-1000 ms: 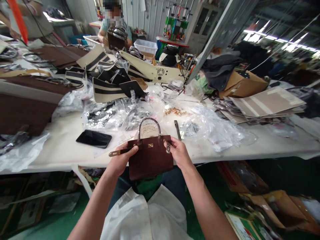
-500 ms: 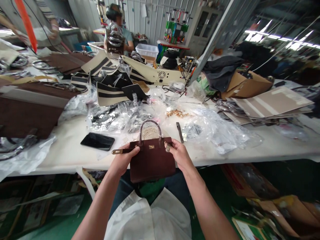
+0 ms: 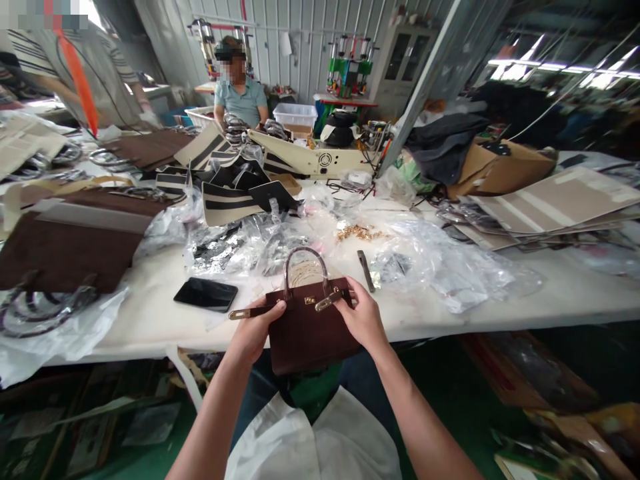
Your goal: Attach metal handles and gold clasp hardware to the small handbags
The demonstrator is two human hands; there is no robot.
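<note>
A small dark-brown handbag (image 3: 313, 343) hangs at the table's front edge, its arched top handle (image 3: 306, 252) standing up. My left hand (image 3: 254, 328) is closed on its upper left corner, thumb on the front. A strap end with a metal plate (image 3: 241, 313) sticks out to the left over that hand. At the upper right, my right hand (image 3: 369, 319) grips the bag's edge and a second strap end with a metal plate (image 3: 327, 301), which points inward across the front. Between the handle's feet sits a small gold-coloured clasp (image 3: 310, 301).
A black phone (image 3: 206, 294) lies left of the bag, a dark metal tool (image 3: 365, 270) to the right. Beyond are plastic bags (image 3: 450, 267) and gold-coloured small parts (image 3: 357, 233). Brown bag pieces (image 3: 75, 243) fill the left; flat panels (image 3: 555, 203) are stacked right. Co-workers (image 3: 240, 100) are behind.
The right strap end has swung inward, its plate now lying across the bag's front near the clasp. My view has shifted slightly, and the co-worker at the back has lowered what hid their torso.
</note>
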